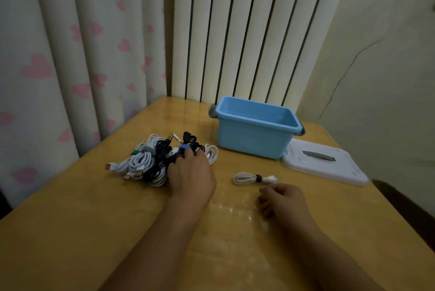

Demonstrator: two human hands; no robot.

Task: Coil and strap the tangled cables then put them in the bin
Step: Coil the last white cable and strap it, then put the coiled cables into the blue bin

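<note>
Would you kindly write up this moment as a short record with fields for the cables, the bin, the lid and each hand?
tangled cables: white and black pile on the table, left of the bin
strapped cable: white coil with a dark strap, lying apart from the pile
bin: blue, open, no cables visible inside
lid: white, flat on the table beside the bin
left hand: fingers in the pile
right hand: blurred, fingers curled, just below the strapped cable; contact unclear

A tangled pile of black and white cables lies near the tabletop's left edge; one strapped white coil lies mid-tabletop; the open blue bin stands near the far edge.
</note>
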